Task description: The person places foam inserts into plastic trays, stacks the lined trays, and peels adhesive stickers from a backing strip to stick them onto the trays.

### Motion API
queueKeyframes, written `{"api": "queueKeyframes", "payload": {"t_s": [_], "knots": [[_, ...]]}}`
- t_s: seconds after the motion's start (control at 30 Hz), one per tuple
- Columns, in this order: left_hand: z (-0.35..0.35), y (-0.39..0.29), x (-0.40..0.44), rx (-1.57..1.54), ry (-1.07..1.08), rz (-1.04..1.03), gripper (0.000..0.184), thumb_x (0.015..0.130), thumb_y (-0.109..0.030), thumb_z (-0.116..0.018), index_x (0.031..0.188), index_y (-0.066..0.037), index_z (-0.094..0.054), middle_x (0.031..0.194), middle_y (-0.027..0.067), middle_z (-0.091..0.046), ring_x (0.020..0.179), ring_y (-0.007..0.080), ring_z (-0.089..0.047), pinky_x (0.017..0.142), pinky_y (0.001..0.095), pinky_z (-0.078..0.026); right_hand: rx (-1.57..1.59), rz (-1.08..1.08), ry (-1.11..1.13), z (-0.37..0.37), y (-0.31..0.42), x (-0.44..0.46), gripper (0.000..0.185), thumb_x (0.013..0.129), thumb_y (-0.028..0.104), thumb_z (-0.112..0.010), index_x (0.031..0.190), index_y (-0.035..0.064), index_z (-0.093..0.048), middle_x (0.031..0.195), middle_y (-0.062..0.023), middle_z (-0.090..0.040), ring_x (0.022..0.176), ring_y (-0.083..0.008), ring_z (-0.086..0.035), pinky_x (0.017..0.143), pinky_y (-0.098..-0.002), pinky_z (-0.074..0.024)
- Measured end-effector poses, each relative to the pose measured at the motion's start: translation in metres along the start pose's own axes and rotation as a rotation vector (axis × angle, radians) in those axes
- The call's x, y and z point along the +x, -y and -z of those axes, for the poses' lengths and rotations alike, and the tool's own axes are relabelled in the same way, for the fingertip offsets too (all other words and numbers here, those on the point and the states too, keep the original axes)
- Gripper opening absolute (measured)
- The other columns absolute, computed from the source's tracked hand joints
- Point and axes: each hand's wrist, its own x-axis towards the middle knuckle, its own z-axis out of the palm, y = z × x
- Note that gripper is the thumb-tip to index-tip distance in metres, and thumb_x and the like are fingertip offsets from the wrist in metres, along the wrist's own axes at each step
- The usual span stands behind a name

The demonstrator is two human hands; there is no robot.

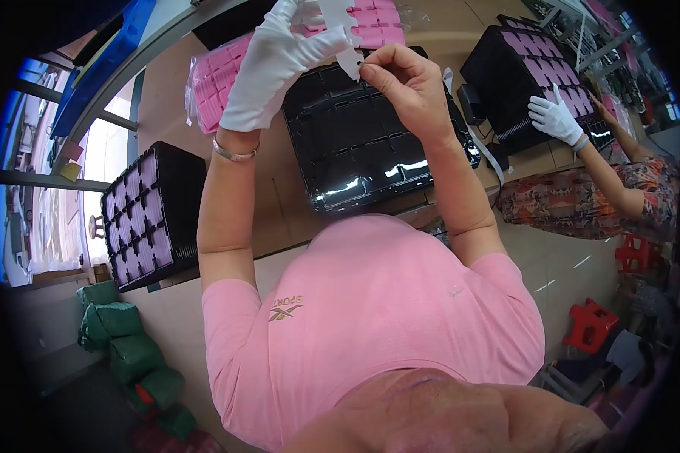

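Note:
My left hand (268, 64), in a white glove, is raised at the top of the view. Its thumb lies against a white strip with a notched edge (341, 38), and the fingers close behind it. Bare, my right hand (408, 87) pinches the lower end of the same strip between thumb and forefinger. Below both hands lies a stack of glossy black moulded trays (355, 147) on the brown table. Pink packed pieces in clear plastic (217, 79) lie beside my left wrist, and more pink pieces (378, 26) sit behind the strip.
At the left edge of the table stands a black tray stack with lilac pieces (140, 215). On the right, a co-worker's gloved hand (555, 117) rests on another such stack (517, 72). Green bundles (132, 351) and red stools (591, 326) are on the floor.

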Motion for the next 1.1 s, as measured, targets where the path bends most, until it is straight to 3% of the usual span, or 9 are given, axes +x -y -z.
{"api": "queueKeyframes", "payload": {"t_s": [0.03,0.1,0.3,0.4,0.63,0.8,0.97,1.0,1.1], "knots": [[0.006,0.005,-0.003,-0.006,-0.003,0.001,0.047,0.087,-0.022,-0.068,0.124,-0.002,-0.047,0.097,0.0081,-0.067,0.076,0.0083,-0.062,0.074,0.0236,-0.051,0.063,-0.035,0.010,0.001,0.000,0.002,0.009,0.085,0.007,-0.066,0.087,-0.0011,-0.064,0.077,-0.0019,-0.064,0.071,-0.0060,-0.058,0.066,-0.0212,-0.0461],[0.012,0.010,-0.006,-0.092,0.007,0.096,0.020,0.084,-0.023,-0.072,0.087,-0.003,-0.069,0.075,-0.0011,-0.064,0.069,0.0035,-0.056,0.059,0.0189,-0.042,0.121,-0.070,0.019,0.002,-0.001,0.005,0.009,0.085,0.007,-0.066,0.088,-0.0007,-0.064,0.076,-0.0019,-0.064,0.071,-0.0060,-0.058,0.066,-0.0212,-0.0459],[0.003,0.004,-0.008,0.057,-0.073,0.270,0.023,0.086,-0.023,-0.067,0.072,-0.004,-0.064,0.064,-0.0022,-0.058,0.058,0.0026,-0.051,0.051,0.0183,-0.037,-0.085,0.063,-0.105,-0.010,-0.007,0.009,0.008,0.082,0.004,-0.068,0.084,-0.0009,-0.063,0.074,-0.0036,-0.063,0.068,-0.0098,-0.058,0.062,-0.0235,-0.0457],[0.002,0.017,-0.013,-0.025,-0.149,0.277,0.025,0.086,-0.023,-0.066,0.069,-0.005,-0.061,0.061,-0.0024,-0.056,0.054,0.0027,-0.048,0.050,0.0185,-0.037,-0.545,0.568,-0.219,-0.020,-0.016,0.013,0.013,0.071,-0.004,-0.069,0.078,0.0021,-0.059,0.069,-0.0084,-0.054,0.062,-0.0256,-0.053,0.056,-0.0331,-0.0429],[0.015,0.022,-0.020,-0.107,-0.224,0.386,0.024,0.085,-0.024,-0.065,0.071,-0.005,-0.061,0.060,-0.0004,-0.058,0.050,0.0047,-0.051,0.047,0.0182,-0.037,-0.743,0.907,-0.255,-0.038,-0.032,0.011,0.024,0.065,-0.003,-0.073,0.085,0.0027,-0.060,0.076,-0.0075,-0.057,0.065,-0.0246,-0.054,0.058,-0.0334,-0.0431],[0.038,0.034,-0.028,-0.107,-0.318,0.377,0.023,0.085,-0.024,-0.065,0.074,-0.005,-0.064,0.061,-0.0003,-0.058,0.050,0.0039,-0.050,0.047,0.0172,-0.036,-0.514,0.637,-0.243,-0.043,-0.045,0.008,0.018,0.071,-0.007,-0.070,0.085,0.0014,-0.061,0.077,-0.0091,-0.059,0.068,-0.0257,-0.056,0.060,-0.0322,-0.0450],[0.086,0.038,-0.050,0.145,-0.392,0.266,0.021,0.087,-0.025,-0.065,0.086,-0.004,-0.070,0.068,-0.0006,-0.063,0.058,0.0023,-0.050,0.055,0.0178,-0.039,-0.456,0.119,-0.011,-0.035,-0.120,0.041,0.013,0.078,0.009,-0.069,0.083,-0.0012,-0.064,0.082,-0.0105,-0.060,0.070,-0.0205,-0.058,0.066,-0.0295,-0.0462],[0.095,0.039,-0.055,0.236,-0.443,0.271,0.024,0.088,-0.025,-0.066,0.092,-0.002,-0.071,0.072,-0.0005,-0.064,0.061,0.0035,-0.050,0.058,0.0189,-0.040,-0.326,-0.204,0.080,-0.034,-0.144,0.047,0.016,0.081,0.014,-0.067,0.086,-0.0005,-0.065,0.091,-0.0067,-0.064,0.074,-0.0154,-0.060,0.074,-0.0276,-0.0453],[0.106,0.015,-0.056,0.119,-0.377,0.274,0.019,0.089,-0.012,-0.061,0.075,0.000,-0.063,0.063,0.0026,-0.064,0.058,0.0051,-0.053,0.056,0.0199,-0.040,-0.526,-0.185,0.228,-0.044,-0.183,0.066,0.016,0.080,0.015,-0.069,0.087,0.0011,-0.067,0.098,-0.0107,-0.064,0.087,-0.0170,-0.061,0.081,-0.0298,-0.0447]]}}
